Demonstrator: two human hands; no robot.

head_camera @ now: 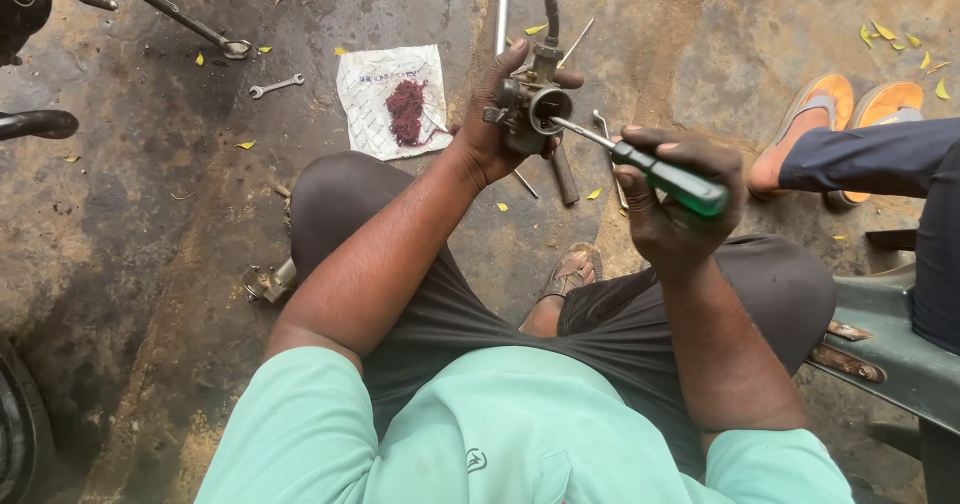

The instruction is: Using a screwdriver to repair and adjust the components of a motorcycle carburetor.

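Left hand (490, 129) grips a metal carburetor (530, 104); right hand (675, 204), at four o'clock, holds a green-handled screwdriver (655, 172), tip in its bore.

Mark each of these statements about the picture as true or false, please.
1. The left hand holds a grey metal carburettor. True.
2. The right hand grips a red-handled hammer. False: it grips a green-handled screwdriver.
3. The screwdriver tip points into the carburettor's round opening. True.
4. The small silver spanner lies on the person's knee. False: it lies on the stained concrete ground.
5. A white sheet of paper carries a dark red lump. True.
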